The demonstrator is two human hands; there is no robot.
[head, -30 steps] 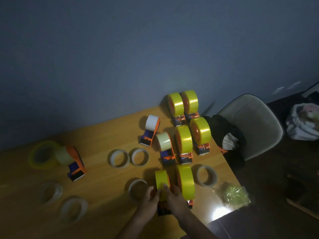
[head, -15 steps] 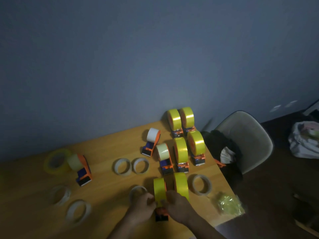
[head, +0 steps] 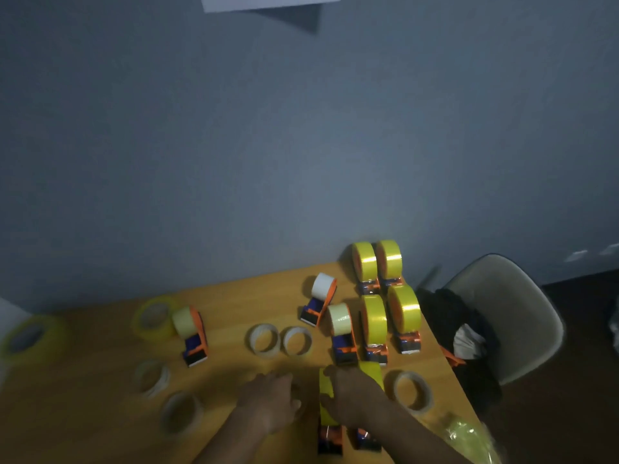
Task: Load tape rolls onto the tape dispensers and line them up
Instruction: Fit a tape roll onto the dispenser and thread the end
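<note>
My right hand [head: 355, 395] grips a yellow tape roll [head: 326, 401] standing on an orange-and-blue dispenser [head: 330, 442] near the table's front edge. A second yellow roll [head: 372, 371] stands right beside it, partly hidden by that hand. My left hand [head: 269, 401] lies to the left of the roll, apart from it, fingers relaxed over a clear roll that is mostly hidden. Behind stand loaded dispensers in rows: yellow rolls [head: 363, 262], [head: 388, 259], [head: 373, 319], [head: 403, 309] and a pale roll [head: 339, 318].
Another white-roll dispenser [head: 323, 287] sits askew, one more [head: 187, 324] at the left. Loose clear rolls [head: 264, 339], [head: 297, 339], [head: 412, 391], [head: 152, 376], [head: 181, 411] lie on the wooden table [head: 234, 296]. A chair [head: 509, 313] with dark clothes stands right; crumpled plastic [head: 465, 433] lies at the corner.
My left hand has let go of the yellow roll and moved left. My right hand stays on the roll. The camera has tilted up, showing more wall.
</note>
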